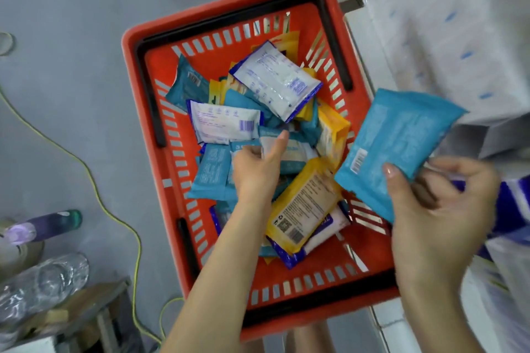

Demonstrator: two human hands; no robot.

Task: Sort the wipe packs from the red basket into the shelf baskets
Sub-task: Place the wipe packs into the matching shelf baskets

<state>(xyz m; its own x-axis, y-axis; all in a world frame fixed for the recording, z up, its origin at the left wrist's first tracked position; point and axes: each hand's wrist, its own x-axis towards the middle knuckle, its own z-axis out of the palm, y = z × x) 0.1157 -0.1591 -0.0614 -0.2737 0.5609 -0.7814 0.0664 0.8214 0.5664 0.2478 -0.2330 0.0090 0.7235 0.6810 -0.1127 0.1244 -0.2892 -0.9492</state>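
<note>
Right hand round teal pack — bottles, perhaps a stool, leftward.

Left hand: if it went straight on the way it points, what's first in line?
Probably the teal packs heaped right at the left hand's extended tip; the white pack lies beyond. Depth is unclear.

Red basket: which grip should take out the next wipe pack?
Left. The left grip is down inside the red basket, touching the piled packs; the right grip is beyond its rim and holds a blue pack.
</note>
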